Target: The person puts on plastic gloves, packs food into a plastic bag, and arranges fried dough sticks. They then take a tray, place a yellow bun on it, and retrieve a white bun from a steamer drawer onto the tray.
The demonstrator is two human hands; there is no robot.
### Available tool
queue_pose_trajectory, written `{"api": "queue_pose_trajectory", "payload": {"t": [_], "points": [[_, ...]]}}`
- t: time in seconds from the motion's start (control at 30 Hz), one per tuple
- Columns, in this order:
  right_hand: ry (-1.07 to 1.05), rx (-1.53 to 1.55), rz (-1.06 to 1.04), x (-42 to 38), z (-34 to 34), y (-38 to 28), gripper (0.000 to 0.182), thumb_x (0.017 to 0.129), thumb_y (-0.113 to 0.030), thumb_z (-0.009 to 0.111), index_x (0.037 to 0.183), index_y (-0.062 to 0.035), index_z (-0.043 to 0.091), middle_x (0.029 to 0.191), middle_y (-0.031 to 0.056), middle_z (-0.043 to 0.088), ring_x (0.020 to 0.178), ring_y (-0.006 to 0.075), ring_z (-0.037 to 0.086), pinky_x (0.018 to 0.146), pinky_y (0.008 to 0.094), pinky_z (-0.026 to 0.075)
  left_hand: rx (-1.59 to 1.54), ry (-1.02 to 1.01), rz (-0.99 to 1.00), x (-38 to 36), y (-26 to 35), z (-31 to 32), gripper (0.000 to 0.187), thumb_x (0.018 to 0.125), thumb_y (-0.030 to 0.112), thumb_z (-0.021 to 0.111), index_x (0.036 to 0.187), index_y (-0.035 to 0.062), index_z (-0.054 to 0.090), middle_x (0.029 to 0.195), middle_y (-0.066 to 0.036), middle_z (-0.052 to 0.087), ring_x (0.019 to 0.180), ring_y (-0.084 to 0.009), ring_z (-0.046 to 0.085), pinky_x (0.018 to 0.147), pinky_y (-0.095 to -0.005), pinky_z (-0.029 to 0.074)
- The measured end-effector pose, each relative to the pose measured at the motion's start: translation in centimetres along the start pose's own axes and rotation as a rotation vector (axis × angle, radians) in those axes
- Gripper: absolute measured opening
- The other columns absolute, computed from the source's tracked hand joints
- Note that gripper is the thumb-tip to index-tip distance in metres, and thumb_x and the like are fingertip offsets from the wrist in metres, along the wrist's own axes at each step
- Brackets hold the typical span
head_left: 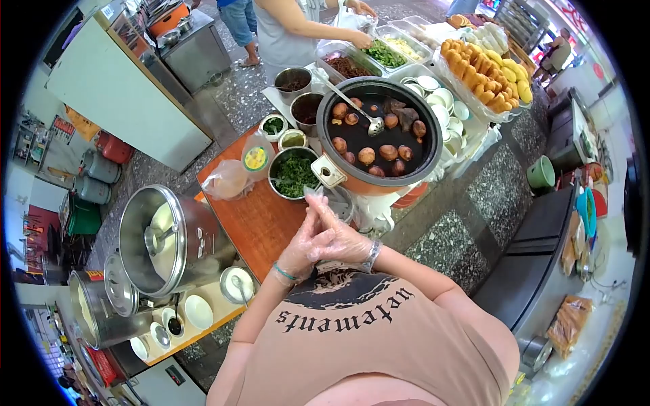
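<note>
My left hand [299, 249] and my right hand [347, 243] meet in front of my chest, both in clear plastic gloves. The fingers are stretched out and cross or press against each other, with loose glove tips sticking out beyond them. I see nothing held between them. Just past the fingertips stands a metal bowl of chopped green herbs [296, 172]. To its right, a large dark pot [380, 142] holds brown eggs [366, 156] in dark liquid, with a slotted metal spoon [374, 124] resting in it.
Beside the pot are stacked white dishes [452, 125] and a tray of fried dough sticks [474, 74]. A tall steel pot [177, 250] with a ladle stands left of the wooden table [233, 213]. Across the counter, another person's hand [361, 39] is over the food trays.
</note>
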State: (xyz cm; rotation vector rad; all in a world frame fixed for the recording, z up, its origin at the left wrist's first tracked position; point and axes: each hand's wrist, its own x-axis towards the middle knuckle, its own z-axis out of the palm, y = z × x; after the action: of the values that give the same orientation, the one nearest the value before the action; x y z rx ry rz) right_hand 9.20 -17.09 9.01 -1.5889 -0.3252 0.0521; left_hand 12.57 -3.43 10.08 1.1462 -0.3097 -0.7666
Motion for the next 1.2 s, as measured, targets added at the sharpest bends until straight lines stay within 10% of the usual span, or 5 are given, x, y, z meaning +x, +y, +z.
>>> {"api": "queue_pose_trajectory", "payload": {"t": [0.27,0.5,0.8,1.0,1.2], "points": [[-0.231,-0.117,0.001,0.5,1.0,0.2,0.059,0.078,-0.031,0.064,0.129,-0.0068,0.047,0.126,0.0149,0.047,0.123,0.0306,0.041,0.105,0.0407,0.030,0.120,-0.040,-0.036,-0.6,1.8,0.9,0.063,0.086,0.027,0.058,0.141,0.0071,0.036,0.145,-0.016,0.033,0.127,-0.0278,0.041,0.103,-0.0371,0.036],[0.153,-0.381,-0.325,1.3,2.6,0.9,0.027,0.068,-0.023,0.053,0.091,-0.0092,0.056,0.087,0.0097,0.047,0.087,0.0286,0.046,0.086,0.0400,0.036,1.324,-0.111,1.098,2.5,-9.9,-6.6,0.070,0.087,0.021,0.058,0.147,0.0101,0.024,0.149,-0.011,0.023,0.128,-0.0292,0.038,0.106,-0.0407,0.034],[-0.085,-0.292,-0.142,0.9,0.9,-0.1,0.054,0.073,-0.022,0.067,0.122,-0.0046,0.053,0.120,0.0157,0.053,0.105,0.0292,0.053,0.090,0.0405,0.044,0.158,-0.062,0.134,0.2,-2.8,-1.4,0.065,0.088,0.027,0.056,0.144,0.0079,0.029,0.145,-0.015,0.030,0.126,-0.0276,0.042,0.103,-0.0401,0.037],[-0.046,0.051,0.142,0.6,0.2,-0.7,0.096,0.078,-0.029,0.069,0.150,-0.0118,0.007,0.153,0.0227,-0.001,0.142,0.0321,0.011,0.111,0.0430,0.024,0.459,0.142,0.433,1.5,-3.6,-1.4,0.080,0.091,0.025,0.057,0.149,0.0085,0.004,0.146,-0.015,0.021,0.132,-0.0296,0.034,0.109,-0.0411,0.030],[0.127,0.181,0.131,0.2,-1.1,1.2,0.084,0.084,-0.017,0.062,0.149,-0.0085,0.011,0.153,0.0170,0.009,0.138,0.0225,0.022,0.102,0.0349,0.036,0.095,-0.029,-0.017,0.6,-0.4,-1.0,0.086,0.085,0.050,0.059,0.150,0.0142,0.015,0.150,-0.007,0.022,0.128,-0.0236,0.038,0.108,-0.0403,0.029]]}}
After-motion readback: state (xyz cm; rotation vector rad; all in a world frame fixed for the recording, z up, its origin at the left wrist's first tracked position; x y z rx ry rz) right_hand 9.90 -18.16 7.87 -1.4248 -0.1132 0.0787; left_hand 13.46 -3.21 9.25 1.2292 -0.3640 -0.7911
